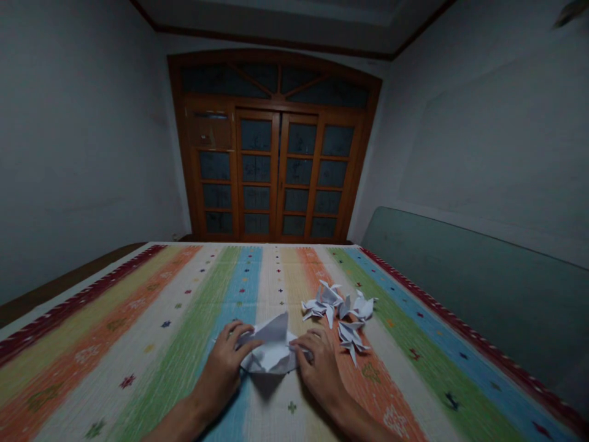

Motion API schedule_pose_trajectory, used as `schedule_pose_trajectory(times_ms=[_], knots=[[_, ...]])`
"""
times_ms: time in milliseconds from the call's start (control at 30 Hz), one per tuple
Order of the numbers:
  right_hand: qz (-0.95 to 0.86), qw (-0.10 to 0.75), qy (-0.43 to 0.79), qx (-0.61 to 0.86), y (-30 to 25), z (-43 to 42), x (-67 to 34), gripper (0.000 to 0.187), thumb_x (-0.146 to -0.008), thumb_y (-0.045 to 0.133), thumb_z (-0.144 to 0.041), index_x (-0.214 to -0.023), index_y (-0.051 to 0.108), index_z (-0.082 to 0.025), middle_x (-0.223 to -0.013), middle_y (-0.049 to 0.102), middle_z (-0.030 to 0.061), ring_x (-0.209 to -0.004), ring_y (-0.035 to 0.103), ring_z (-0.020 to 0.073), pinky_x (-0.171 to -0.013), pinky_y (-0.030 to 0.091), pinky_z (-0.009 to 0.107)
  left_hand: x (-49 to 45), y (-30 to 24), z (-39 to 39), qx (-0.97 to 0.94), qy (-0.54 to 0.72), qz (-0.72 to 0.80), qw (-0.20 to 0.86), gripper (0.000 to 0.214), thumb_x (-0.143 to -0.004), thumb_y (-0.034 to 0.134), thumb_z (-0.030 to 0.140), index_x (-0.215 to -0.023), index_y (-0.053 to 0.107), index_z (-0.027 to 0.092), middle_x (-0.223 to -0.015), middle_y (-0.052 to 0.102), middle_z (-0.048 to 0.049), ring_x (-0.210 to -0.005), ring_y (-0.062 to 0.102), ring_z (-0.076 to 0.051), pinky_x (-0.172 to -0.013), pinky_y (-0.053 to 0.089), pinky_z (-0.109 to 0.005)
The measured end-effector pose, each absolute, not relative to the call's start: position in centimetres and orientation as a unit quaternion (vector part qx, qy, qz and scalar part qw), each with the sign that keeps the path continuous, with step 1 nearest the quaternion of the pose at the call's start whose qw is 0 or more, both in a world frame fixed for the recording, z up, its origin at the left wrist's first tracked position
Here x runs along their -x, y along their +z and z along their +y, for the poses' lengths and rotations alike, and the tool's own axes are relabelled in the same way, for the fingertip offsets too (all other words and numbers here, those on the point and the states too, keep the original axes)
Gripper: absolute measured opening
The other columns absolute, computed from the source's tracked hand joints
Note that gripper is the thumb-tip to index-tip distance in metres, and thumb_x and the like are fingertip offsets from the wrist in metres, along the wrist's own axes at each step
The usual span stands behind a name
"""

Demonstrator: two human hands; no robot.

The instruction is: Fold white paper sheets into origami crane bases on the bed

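Observation:
A partly folded sheet of white paper [272, 350] sits low over the striped tablecloth [193, 331], one pointed flap standing up at its middle. My left hand [230, 353] grips its left side, with the thumb laid on the paper and the fingers curled at the edge. On the opposite side, my right hand [318, 362] pinches the right edge between thumb and fingers. Just beyond my right hand lie several folded paper figures [326, 302] with pointed tips, bunched together.
Striped cloth covers the table, whose wooden edge [27, 298] shows at the left. A pale green panel [460, 264] stands along the right side. Wooden doors with glass panes [278, 166] close off the far end, between white walls [83, 135].

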State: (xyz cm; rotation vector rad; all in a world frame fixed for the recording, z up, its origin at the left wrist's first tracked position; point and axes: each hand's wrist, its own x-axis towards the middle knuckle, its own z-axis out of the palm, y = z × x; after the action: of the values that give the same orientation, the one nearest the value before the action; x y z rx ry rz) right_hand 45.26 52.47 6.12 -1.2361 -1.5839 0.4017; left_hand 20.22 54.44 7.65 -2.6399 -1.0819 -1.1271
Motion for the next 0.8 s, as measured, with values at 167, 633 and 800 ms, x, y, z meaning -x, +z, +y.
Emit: schedule_pose_trajectory(times_ms=[167, 633, 800], knots=[[-0.731, 0.459, 0.169, 0.477, 6.6, 51.6, -44.8, 0.022, -0.095, 0.062, -0.027, -0.08, 0.079, -0.027, -0.084, 0.075, 0.0065, -0.086, 0.061, 0.0278, -0.083, 0.041, 0.041, -20.4, 8.5, 53.6, 0.883, -0.362, -0.296, -0.037, 0.056, -0.071, 0.04, -0.011, -0.099, 0.074, 0.024, -0.104, 0.069, -0.0084, -0.102, 0.062, -0.026, -0.085, 0.055, -0.04], [-0.803, 0.383, 0.144, 0.434, 5.7, 51.3, -44.9, 0.036, -0.084, 0.066, -0.016, -0.119, 0.073, -0.022, -0.115, 0.077, 0.0104, -0.11, 0.068, 0.0291, -0.099, 0.052, 0.045, -20.8, 10.3, 52.3, 0.871, -0.237, -0.398, -0.162, 0.016, -0.086, 0.065, 0.021, -0.095, 0.078, 0.025, -0.098, 0.077, -0.007, -0.095, 0.071, -0.028, -0.088, 0.054, -0.042], [-0.828, 0.261, 0.145, 0.474, 5.7, 51.2, -45.2, 0.056, -0.086, 0.068, -0.022, -0.141, 0.06, -0.018, -0.15, 0.055, 0.0172, -0.141, 0.049, 0.0343, -0.118, 0.038, 0.055, -19.9, 8.7, 52.8, 0.902, -0.177, -0.37, -0.134, 0.06, -0.083, 0.079, 0.046, -0.139, 0.061, 0.032, -0.158, 0.048, -0.012, -0.146, 0.038, -0.042, -0.116, 0.034, -0.065]])
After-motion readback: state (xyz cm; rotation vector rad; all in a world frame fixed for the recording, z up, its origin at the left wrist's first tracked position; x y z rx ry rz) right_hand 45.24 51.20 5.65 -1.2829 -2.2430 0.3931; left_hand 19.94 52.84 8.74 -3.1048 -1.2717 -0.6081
